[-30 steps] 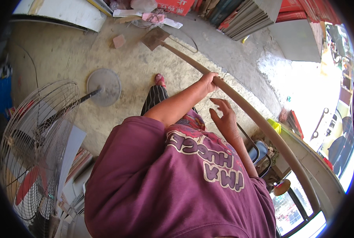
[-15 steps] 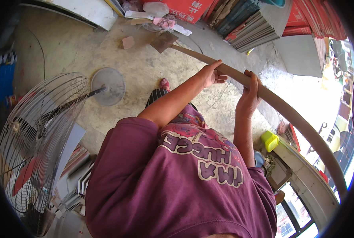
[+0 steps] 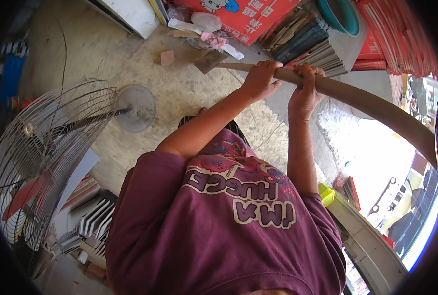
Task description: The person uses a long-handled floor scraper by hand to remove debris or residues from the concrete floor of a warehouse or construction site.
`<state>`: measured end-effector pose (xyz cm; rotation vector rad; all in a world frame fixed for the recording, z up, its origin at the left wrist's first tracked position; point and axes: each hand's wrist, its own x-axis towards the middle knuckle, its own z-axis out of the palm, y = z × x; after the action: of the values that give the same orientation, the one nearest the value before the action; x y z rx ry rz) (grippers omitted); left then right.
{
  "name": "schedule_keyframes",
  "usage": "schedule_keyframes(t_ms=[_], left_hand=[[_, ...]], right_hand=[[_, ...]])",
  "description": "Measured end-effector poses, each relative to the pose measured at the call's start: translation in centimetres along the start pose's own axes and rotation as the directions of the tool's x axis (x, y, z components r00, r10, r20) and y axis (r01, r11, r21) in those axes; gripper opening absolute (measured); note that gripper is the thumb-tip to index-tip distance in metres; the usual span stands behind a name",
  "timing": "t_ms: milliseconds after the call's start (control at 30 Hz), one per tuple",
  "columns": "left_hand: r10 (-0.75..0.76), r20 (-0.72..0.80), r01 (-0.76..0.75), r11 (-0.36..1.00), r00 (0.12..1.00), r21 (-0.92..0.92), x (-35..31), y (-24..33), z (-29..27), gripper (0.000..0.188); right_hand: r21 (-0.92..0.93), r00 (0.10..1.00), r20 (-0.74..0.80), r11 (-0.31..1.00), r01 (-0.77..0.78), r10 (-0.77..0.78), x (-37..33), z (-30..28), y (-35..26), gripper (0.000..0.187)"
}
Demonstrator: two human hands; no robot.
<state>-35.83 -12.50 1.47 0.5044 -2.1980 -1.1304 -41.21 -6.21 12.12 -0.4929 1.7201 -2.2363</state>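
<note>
A long-handled tool (image 3: 366, 97) with a flat squarish brown blade (image 3: 209, 62) runs across my front. Its blade end is out over the floor and the handle rises toward the right rim. My left hand (image 3: 263, 81) is closed over the handle on the blade side. Close beside it, my right hand (image 3: 305, 91) wraps round the thicker-looking part of the shaft. Near the blade lie a small pink slab (image 3: 167, 58), a clear plastic bag (image 3: 206, 21) and white strips with pink scraps (image 3: 214, 40).
A large standing fan (image 3: 37, 142) with a round base (image 3: 138, 108) is at the left. Red boxes (image 3: 248, 17), stacked flat sheets (image 3: 322, 56) and a teal basin (image 3: 339, 17) are at the far side. A yellow-green container (image 3: 326, 194) sits at the right.
My left hand, earlier with its fingers loose by the handle, has closed over it. Both hands and the handle have shifted a little away from me, and the view has turned slightly.
</note>
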Motion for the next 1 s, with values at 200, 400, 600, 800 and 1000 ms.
schedule_keyframes(t_ms=[200,400,600,800,1000], left_hand=[[-0.030,-0.006,0.030,1.000,1.000,0.000,2.8,-0.4,-0.9,0.027],[0.006,-0.269,0.010,0.998,0.963,0.057,6.9,-0.6,-3.1,0.030],[-0.079,-0.394,0.132,0.985,0.916,0.109,9.4,-2.6,-3.7,0.029],[-0.090,-0.403,0.154,0.980,0.911,0.128,8.1,-3.1,-4.4,0.046],[-0.103,-0.362,0.164,0.976,0.927,0.141,6.8,-2.4,-5.0,0.054]], right_hand=[[0.013,0.990,0.136,0.999,-0.034,0.032,2.7,1.5,-0.4,0.009],[-0.026,0.852,0.521,0.999,-0.043,0.050,8.2,4.2,-1.0,0.010],[0.012,0.726,0.680,0.989,-0.144,0.098,12.1,7.6,0.1,0.012],[0.026,0.754,0.653,0.992,-0.125,0.078,13.8,10.0,0.7,0.012],[-0.013,0.809,0.583,0.997,-0.081,0.073,13.7,10.5,0.7,0.012]])
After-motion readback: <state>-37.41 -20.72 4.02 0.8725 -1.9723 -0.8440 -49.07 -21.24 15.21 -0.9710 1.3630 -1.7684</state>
